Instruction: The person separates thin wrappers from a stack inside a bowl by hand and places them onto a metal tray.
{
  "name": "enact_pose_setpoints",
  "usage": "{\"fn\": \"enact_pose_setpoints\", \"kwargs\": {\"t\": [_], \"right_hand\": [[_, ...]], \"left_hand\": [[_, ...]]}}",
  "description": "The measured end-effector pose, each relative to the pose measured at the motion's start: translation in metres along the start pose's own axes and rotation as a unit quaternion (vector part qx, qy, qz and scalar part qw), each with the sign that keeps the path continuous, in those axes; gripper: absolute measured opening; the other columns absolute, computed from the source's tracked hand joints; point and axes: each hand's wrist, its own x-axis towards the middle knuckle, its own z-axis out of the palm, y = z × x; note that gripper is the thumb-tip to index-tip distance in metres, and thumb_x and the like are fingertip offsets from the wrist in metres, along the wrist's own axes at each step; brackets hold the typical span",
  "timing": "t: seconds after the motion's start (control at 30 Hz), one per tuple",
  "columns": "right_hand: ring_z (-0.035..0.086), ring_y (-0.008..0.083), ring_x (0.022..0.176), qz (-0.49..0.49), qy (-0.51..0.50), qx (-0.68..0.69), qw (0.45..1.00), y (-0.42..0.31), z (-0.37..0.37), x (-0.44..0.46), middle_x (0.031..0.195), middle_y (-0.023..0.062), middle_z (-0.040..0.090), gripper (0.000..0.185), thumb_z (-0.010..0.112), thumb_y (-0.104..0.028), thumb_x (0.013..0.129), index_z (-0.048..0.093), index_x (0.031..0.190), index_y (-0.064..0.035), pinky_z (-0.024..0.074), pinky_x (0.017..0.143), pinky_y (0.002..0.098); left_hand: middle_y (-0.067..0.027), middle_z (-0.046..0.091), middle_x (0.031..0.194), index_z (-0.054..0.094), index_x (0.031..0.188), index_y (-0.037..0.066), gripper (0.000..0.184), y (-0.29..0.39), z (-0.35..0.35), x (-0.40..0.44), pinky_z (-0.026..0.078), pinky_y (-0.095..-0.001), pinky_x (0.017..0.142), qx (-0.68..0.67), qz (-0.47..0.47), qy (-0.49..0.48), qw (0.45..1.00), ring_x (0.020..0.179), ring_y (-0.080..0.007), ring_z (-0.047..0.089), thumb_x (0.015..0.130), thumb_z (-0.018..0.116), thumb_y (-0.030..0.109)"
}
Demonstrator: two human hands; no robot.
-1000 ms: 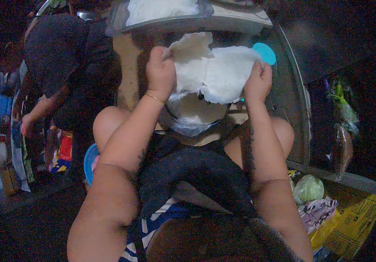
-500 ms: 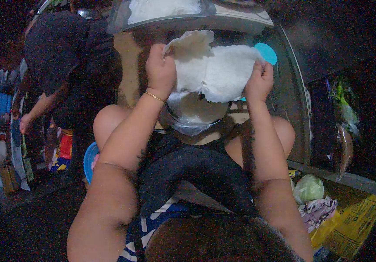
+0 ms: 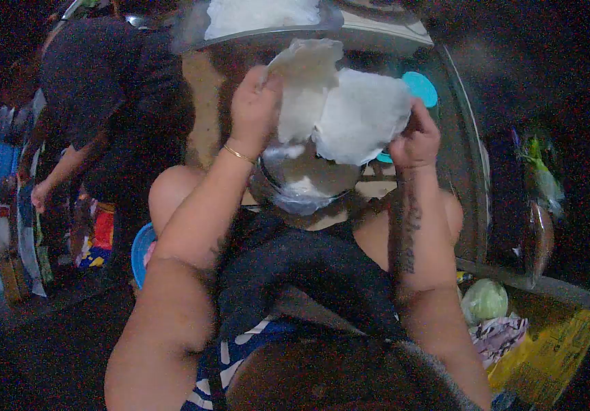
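Observation:
A thin, pale wrapper sheet [image 3: 306, 85] with ragged edges hangs from my left hand [image 3: 256, 109], its top corner pinched at the fingers. My right hand [image 3: 416, 137] grips the right edge of a whiter wrapper sheet [image 3: 367, 116], palm turned partly upward. The two sheets meet near the middle; whether they are still joined there I cannot tell. Below them, between my knees, is a round container with clear plastic [image 3: 302, 198] around its near rim. A turquoise round lid [image 3: 420, 89] shows just beyond my right hand.
A tray [image 3: 261, 38] holding white sheets stands at the far side. To the left, another person [image 3: 103, 89] in dark clothes reaches down. A blue basin [image 3: 143, 253] is by my left leg. A cabbage [image 3: 485, 301] and yellow packaging [image 3: 548, 349] lie at lower right; bagged greens [image 3: 542, 164] are further up.
My right hand has rolled over, turning its forearm tattoo into view, and moved slightly lower. The whiter sheet has swung with it, and the left-hand sheet is raised a little.

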Motion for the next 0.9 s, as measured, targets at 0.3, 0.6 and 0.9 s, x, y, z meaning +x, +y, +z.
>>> {"fn": "enact_pose_setpoints", "kwargs": {"t": [0.3, 0.6, 0.9], "right_hand": [[0.053, 0.0301, 0.113, 0.280, -0.042, 0.047, 0.958, 0.043, 0.051, -0.007, 0.120, 0.0141, 0.056, 0.069, 0.058, -0.054, 0.083, 0.045, 0.127, -0.0019, 0.0395, 0.099, 0.0412], [0.059, 0.0359, 0.101, 0.065, 0.063, -0.495, 0.864, 0.071, 0.039, 0.003, 0.107, 0.0246, 0.061, 0.060, 0.068, -0.025, 0.076, 0.041, 0.125, -0.0043, 0.0473, 0.084, 0.0415], [0.061, 0.0385, 0.091, 0.020, 0.053, -0.604, 0.795, 0.076, 0.048, -0.005, 0.099, 0.0193, 0.064, 0.025, 0.054, -0.019, 0.081, 0.063, 0.101, -0.0064, 0.0481, 0.080, 0.0455]], "left_hand": [[0.0017, 0.058, 0.085, 0.059, 0.096, 0.008, 0.018, -0.025, 0.016, -0.006, 0.043, -0.0262, 0.071, -0.237, -0.074, -0.217, 0.944, 0.080, -0.0088, 0.050, 0.093, 0.053, 0.024], [-0.0078, 0.059, 0.082, 0.060, 0.096, 0.003, 0.012, -0.010, 0.025, -0.035, 0.045, -0.0283, 0.072, -0.052, 0.089, -0.299, 0.949, 0.077, -0.0128, 0.053, 0.085, 0.057, 0.007], [-0.0154, 0.060, 0.083, 0.059, 0.093, 0.003, 0.016, 0.006, 0.013, -0.047, 0.046, -0.0334, 0.071, 0.017, 0.156, -0.241, 0.958, 0.076, -0.0307, 0.059, 0.078, 0.056, 0.003]]}}
